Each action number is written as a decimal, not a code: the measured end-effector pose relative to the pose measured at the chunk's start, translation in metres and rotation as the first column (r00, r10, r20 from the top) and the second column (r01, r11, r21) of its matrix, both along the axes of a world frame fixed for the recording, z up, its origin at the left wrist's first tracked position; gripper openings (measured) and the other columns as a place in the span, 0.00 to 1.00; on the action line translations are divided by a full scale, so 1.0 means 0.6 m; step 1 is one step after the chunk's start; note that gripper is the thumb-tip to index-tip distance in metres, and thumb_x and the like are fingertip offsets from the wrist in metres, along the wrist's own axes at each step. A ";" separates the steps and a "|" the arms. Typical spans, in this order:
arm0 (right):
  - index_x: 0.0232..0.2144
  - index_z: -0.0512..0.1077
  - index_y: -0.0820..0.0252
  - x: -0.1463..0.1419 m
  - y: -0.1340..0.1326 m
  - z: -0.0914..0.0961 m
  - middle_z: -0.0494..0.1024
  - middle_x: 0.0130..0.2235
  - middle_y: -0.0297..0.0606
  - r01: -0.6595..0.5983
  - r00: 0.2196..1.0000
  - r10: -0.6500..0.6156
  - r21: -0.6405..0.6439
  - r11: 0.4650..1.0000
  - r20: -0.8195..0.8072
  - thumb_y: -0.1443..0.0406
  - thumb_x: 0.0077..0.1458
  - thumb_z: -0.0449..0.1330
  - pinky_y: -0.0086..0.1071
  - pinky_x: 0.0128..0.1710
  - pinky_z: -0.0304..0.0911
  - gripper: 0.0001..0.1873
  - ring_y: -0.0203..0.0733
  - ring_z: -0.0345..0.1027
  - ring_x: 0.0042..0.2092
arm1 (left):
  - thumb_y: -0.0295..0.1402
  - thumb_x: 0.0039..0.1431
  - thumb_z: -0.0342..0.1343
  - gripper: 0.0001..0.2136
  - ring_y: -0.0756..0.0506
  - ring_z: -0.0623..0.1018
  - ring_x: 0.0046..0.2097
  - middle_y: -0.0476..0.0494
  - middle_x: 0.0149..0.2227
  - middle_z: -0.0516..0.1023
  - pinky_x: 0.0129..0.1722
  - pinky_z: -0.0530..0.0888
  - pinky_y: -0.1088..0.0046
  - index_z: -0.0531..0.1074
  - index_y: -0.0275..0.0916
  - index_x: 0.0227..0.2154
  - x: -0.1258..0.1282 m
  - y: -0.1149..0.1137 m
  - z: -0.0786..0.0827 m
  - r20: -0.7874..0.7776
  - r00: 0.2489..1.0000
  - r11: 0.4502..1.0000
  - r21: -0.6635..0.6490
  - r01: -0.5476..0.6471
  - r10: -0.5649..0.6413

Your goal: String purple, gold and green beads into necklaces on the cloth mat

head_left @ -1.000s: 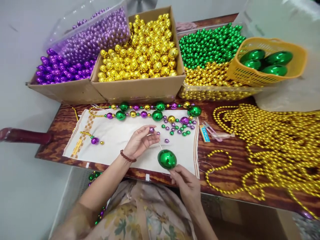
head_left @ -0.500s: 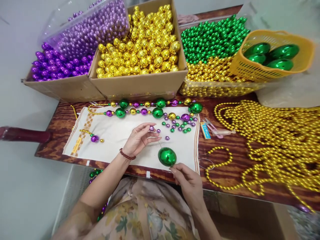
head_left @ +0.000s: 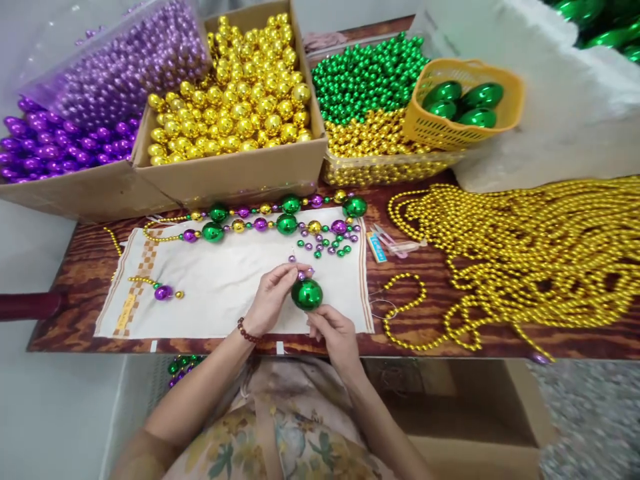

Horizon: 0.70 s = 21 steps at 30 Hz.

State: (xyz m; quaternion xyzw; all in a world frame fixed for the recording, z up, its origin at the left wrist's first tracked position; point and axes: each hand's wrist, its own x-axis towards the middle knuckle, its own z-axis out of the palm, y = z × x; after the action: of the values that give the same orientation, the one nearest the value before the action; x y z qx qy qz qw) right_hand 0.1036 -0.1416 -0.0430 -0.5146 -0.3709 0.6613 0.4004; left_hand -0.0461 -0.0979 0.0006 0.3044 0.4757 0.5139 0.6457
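Observation:
Over the white towel, a large shiny green bead is held between my two hands. My left hand, wearing a brown bead bracelet, pinches at a small purple bead just above it. My right hand is closed at the green bead's lower end; the thread there is hard to make out. Small loose green and purple beads lie on the towel beyond. A strung bead garland runs along the towel's far edge. Left on the towel is a purple bead on a gold strand.
Cartons of purple beads and gold beads stand at the back. Beside them are a tub of small green and gold beads and a yellow basket. Scissors and a heap of gold bead strands lie right.
My hands have come closer together. The small purple bead, earlier apart from the large green bead, is now against its top. The camera view has shifted, showing more on the right.

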 end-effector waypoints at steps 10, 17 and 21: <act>0.22 0.74 0.60 0.065 0.010 -0.021 0.69 0.18 0.31 0.097 0.990 -0.103 0.071 0.993 0.094 0.59 0.49 0.62 0.28 0.23 0.56 0.12 0.34 0.59 0.22 | 0.36 0.56 0.63 0.09 0.46 0.77 0.40 0.43 0.39 0.80 0.44 0.72 0.72 0.80 0.40 0.38 -0.002 0.101 -0.030 -0.450 0.892 0.979 0.153 0.134 -0.052; 0.20 0.71 0.59 0.081 0.002 -0.033 0.68 0.18 0.31 0.073 0.991 -0.082 0.086 0.994 0.110 0.58 0.51 0.61 0.29 0.23 0.57 0.14 0.35 0.59 0.22 | 0.28 0.56 0.59 0.07 0.47 0.74 0.31 0.47 0.28 0.77 0.38 0.70 0.71 0.81 0.42 0.36 0.019 0.120 -0.015 -0.617 0.787 0.945 0.245 0.218 -0.021; 0.19 0.71 0.59 0.090 0.003 -0.043 0.68 0.18 0.32 0.036 0.984 -0.055 0.114 0.993 0.167 0.57 0.53 0.61 0.29 0.24 0.59 0.16 0.37 0.61 0.22 | 0.32 0.60 0.56 0.08 0.46 0.75 0.35 0.44 0.34 0.79 0.40 0.69 0.70 0.80 0.43 0.38 -0.007 0.144 0.045 -0.688 0.707 0.898 0.400 0.181 0.164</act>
State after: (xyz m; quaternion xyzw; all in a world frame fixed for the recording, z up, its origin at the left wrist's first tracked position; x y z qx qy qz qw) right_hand 0.1575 -0.1397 -0.0687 -0.5542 -0.4279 0.5842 0.4104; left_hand -0.0506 -0.0118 0.0276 0.6171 0.5560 0.4481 0.3306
